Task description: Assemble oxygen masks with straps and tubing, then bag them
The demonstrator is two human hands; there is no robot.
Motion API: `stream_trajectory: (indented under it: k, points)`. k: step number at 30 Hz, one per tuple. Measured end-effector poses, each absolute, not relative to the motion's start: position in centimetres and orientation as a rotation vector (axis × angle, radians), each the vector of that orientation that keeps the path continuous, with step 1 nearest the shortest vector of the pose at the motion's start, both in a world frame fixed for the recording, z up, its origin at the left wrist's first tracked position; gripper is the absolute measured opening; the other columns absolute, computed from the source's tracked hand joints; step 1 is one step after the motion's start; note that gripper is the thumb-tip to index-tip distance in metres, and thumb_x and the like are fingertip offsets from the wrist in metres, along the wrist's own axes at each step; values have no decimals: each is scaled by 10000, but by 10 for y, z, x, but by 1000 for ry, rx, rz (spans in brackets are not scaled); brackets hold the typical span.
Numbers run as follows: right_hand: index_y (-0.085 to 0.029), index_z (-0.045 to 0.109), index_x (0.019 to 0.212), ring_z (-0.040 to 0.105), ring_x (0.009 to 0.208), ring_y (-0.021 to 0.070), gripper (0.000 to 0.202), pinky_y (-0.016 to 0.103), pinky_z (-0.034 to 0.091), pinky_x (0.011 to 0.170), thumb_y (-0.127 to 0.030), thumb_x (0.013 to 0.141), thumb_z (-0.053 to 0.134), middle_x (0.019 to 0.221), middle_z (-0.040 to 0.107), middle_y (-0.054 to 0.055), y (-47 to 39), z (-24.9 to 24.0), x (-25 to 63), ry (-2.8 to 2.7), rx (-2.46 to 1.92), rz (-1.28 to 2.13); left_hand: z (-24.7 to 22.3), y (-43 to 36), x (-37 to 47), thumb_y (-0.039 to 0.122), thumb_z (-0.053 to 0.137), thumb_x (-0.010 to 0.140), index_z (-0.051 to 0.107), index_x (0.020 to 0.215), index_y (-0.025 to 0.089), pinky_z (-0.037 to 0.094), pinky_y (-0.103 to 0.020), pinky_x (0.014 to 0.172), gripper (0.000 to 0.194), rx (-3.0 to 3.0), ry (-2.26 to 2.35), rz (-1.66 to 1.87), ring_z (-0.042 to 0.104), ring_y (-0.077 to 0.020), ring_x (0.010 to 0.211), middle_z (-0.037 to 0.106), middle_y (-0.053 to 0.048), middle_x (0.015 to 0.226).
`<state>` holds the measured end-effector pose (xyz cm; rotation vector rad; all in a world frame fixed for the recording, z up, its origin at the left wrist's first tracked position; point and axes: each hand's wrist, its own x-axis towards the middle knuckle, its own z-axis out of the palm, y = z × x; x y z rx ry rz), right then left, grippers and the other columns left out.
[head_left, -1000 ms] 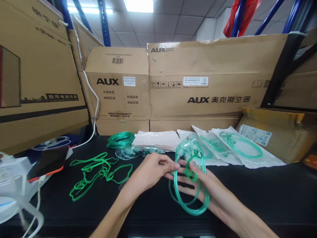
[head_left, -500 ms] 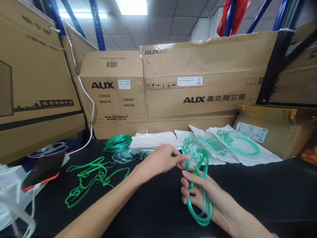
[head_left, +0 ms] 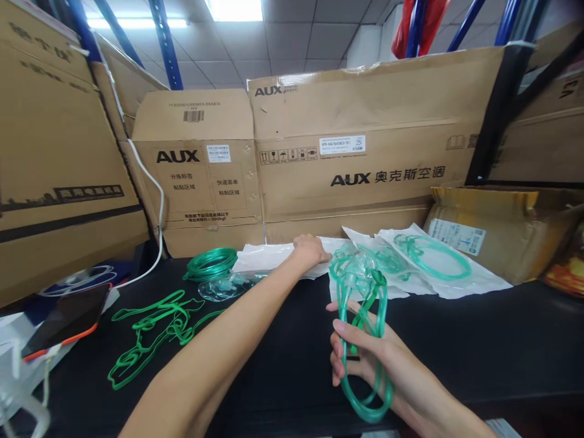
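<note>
My right hand (head_left: 360, 347) is wrapped round a coiled green tube (head_left: 381, 389) that hangs in loops, with a clear mask part (head_left: 358, 274) and a green strap (head_left: 367, 304) at its upper end. Farther back, my left hand (head_left: 311, 250) rests at the right end of a stack of white paper pouches (head_left: 260, 258); its fingertips are hard to make out. Behind the held tube lie opened white pouches with green tubing (head_left: 447, 277). Left of my left forearm are a green tube coil (head_left: 212, 263), clear masks (head_left: 225, 287) and tangled green straps (head_left: 146, 347).
Cardboard boxes (head_left: 296, 201) stand along the back of the black table (head_left: 274, 377). At the left lie a phone (head_left: 68, 316) and a white cable (head_left: 159, 225). A taped carton (head_left: 511, 225) sits at the back right.
My left hand has left the tube loops and moved back and left to the white pouches. My right hand still holds the tube. The view has shifted slightly.
</note>
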<state>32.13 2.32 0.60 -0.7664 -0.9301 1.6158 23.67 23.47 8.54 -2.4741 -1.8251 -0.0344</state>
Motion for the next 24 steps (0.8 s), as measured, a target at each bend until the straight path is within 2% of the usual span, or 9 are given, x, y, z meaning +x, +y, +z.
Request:
stream_trajectory:
  k: [10,14,19,22,24]
  points:
    - [-206,509,1350,653,621,183,498,391,592,657,-302,922,747,732,675,-8,27,-5,326,-974,-704,1640,77,248,228,353,645,997,616,1298,161,580,-458,917,358,-2482,-1855,88,663,-251,1092,637,-113,1291]
    - [-212,498,1355,642,617,185,514,402,592,655,-310,918,750,717,666,-15,25,-2,326,-975,-715,1638,80,237,225,342,655,991,619,1293,159,581,-451,915,355,-2463,-1830,17,662,-252,1096,637,-115,1289]
    - [-198,480,1351,627,615,192,552,407,590,649,-311,894,768,683,656,-18,22,7,323,-968,-761,1637,109,207,208,345,673,980,630,1273,156,574,-444,926,351,-2417,-1716,-187,661,-255,1109,645,-112,1273]
    - [-203,494,1334,630,587,191,532,411,583,644,-337,893,761,684,651,-21,17,8,324,-1031,-750,1653,127,170,187,323,630,999,681,1168,132,543,-458,952,260,-2390,-1613,-326,667,-256,1094,688,-117,1195]
    - [-210,507,1330,631,560,188,537,385,561,619,-376,887,762,673,642,-26,9,7,329,-1083,-740,1699,128,137,173,231,539,1011,740,1010,115,515,-425,903,232,-2390,-1552,-401,693,-304,1047,729,-170,1057]
